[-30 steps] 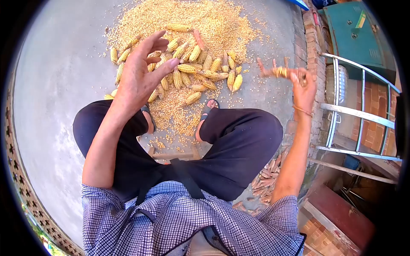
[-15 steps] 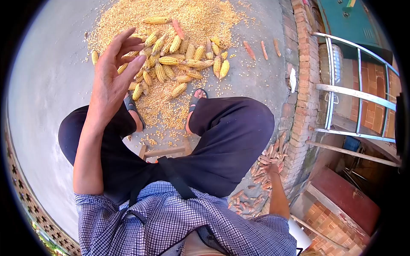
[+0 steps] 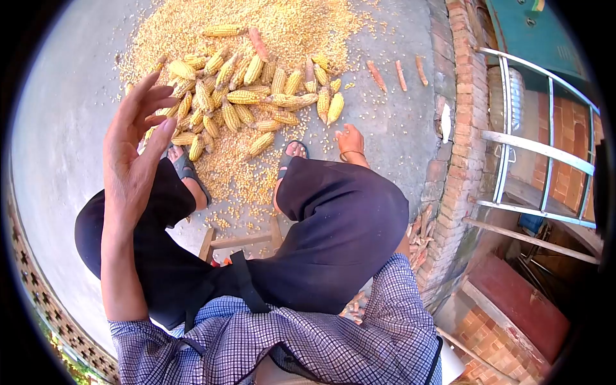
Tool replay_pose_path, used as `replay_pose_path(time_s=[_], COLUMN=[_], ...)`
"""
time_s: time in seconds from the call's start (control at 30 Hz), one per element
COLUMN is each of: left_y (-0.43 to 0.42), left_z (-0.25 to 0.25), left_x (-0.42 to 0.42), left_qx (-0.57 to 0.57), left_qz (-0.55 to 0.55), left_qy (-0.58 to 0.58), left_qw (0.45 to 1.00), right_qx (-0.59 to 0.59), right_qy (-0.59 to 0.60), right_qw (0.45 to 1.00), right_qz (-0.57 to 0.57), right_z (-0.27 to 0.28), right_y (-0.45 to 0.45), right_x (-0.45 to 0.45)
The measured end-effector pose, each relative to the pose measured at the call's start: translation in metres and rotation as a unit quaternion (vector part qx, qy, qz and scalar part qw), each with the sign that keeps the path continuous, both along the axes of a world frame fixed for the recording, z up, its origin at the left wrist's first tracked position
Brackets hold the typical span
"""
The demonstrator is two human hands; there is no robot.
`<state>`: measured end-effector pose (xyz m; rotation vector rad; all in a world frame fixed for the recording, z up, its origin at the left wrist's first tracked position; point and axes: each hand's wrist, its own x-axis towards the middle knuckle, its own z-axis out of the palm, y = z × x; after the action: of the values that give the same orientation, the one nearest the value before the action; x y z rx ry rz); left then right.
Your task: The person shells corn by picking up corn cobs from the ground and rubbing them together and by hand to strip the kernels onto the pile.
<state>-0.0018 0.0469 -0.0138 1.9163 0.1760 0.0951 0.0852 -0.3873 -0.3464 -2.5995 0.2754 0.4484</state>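
My left hand [image 3: 131,144] is raised above my left knee, its fingers spread and holding nothing. In the picture it overlaps the left edge of a heap of yellow corn cobs [image 3: 244,96]. Beyond my right knee, my right hand [image 3: 351,141] reaches over the concrete with its fingers loosely bent and apart. No object shows in it. The nearest corn cob [image 3: 335,108] lies a short way ahead of that hand. Loose corn kernels [image 3: 308,32] spread behind the heap and between my sandalled feet.
Three stripped cobs [image 3: 376,76] lie on the concrete floor [image 3: 398,122] at the right. More stripped cobs [image 3: 420,244] are piled by a low brick edge [image 3: 462,122]. A metal railing [image 3: 539,142] stands beyond it. Part of a wooden stool [image 3: 240,240] shows between my legs.
My right hand has moved from the stripped-cob pile forward, past my right knee, toward the corn heap. My left hand has shifted slightly left and lower in the view, still open.
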Motion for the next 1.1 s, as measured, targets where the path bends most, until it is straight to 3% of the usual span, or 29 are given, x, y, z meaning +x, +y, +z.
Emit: replay_pose_path(time_s=[0.3, 0.43, 0.53, 1.0, 1.1], left_y=[-0.012, -0.017, -0.020, -0.024, -0.021], left_z=[0.009, 0.005, 0.006, 0.004, 0.006], left_x=[0.003, 0.003, 0.004, 0.003, 0.004], left_qx=[0.025, 0.033, 0.027, 0.028, 0.021], left_qz=[0.001, -0.005, -0.009, -0.028, -0.031], left_qy=[0.031, 0.022, 0.034, 0.049, 0.069], left_qw=[0.999, 0.999, 0.999, 0.998, 0.997], right_qx=[0.019, 0.064, 0.025, -0.051, -0.064], right_qy=[0.046, 0.120, 0.015, -0.011, -0.079], right_qw=[0.995, 0.986, 0.987, 0.994, 0.981], right_qz=[0.088, 0.092, 0.155, -0.101, -0.167], right_z=[-0.012, -0.046, -0.059, -0.041, -0.041], right_y=[0.010, 0.011, 0.014, 0.048, 0.054], right_x=[0.045, 0.051, 0.044, 0.030, 0.035])
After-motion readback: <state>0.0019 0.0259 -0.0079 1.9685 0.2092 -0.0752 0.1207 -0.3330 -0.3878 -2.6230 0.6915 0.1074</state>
